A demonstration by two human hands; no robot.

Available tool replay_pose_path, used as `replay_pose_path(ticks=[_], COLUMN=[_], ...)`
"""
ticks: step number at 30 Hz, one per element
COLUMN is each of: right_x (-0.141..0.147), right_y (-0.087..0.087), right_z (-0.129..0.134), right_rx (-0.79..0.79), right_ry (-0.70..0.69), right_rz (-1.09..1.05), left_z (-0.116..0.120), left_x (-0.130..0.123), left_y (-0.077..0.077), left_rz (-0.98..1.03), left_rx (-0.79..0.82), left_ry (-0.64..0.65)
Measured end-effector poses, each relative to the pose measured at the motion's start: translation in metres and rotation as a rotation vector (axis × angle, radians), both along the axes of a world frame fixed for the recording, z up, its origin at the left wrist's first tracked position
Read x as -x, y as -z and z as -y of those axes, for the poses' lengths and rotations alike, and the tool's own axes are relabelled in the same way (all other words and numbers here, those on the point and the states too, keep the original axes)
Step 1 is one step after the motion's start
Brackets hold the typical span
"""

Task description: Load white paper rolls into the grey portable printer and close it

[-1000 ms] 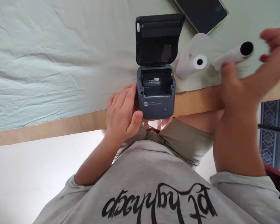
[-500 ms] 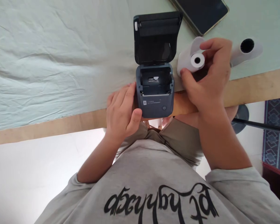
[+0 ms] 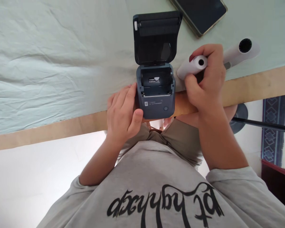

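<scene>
A dark blue-grey label printer lies near the table's front edge, its black lid swung up and back. Inside the bay, a small printed label shows, with no roll around it. My left hand lies along the printer's left side, fingers stretched out and the thumb apart, by its lower corner. To the right of the printer, my right hand is closed around a white paper roll, fingers at the back and thumb in front. The roll stands upright, its small dark core hole facing me.
A dark-screened phone lies behind, right of the lid. Right of my right hand stands a white tubular object with a dark round end. Wrinkled pale green cloth covers the table up to a brown front edge.
The loose paper flap at the roll now lies against it, and my right fingers have closed in around it. My left hand stays by the printer. The view has shifted slightly.
</scene>
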State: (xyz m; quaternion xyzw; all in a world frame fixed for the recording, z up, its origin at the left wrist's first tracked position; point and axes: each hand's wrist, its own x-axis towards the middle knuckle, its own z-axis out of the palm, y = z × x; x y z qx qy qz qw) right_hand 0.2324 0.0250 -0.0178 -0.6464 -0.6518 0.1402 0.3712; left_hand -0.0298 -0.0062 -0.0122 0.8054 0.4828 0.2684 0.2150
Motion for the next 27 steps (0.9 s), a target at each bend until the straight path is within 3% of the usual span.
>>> replay_pose_path(ticks=[8, 27], right_x=[-0.0016, 0.0026], right_y=[0.0028, -0.0042], right_z=[0.0019, 0.0025], right_rx=[-0.085, -0.116], right_ry=[-0.003, -0.017], right_rz=[0.033, 0.121], left_z=[0.0002, 0.0003], left_x=[0.0006, 0.0002], left_y=[0.0, -0.0001], left_rz=[0.01, -0.02], left_rx=[0.004, -0.008], left_ry=[0.017, 0.001])
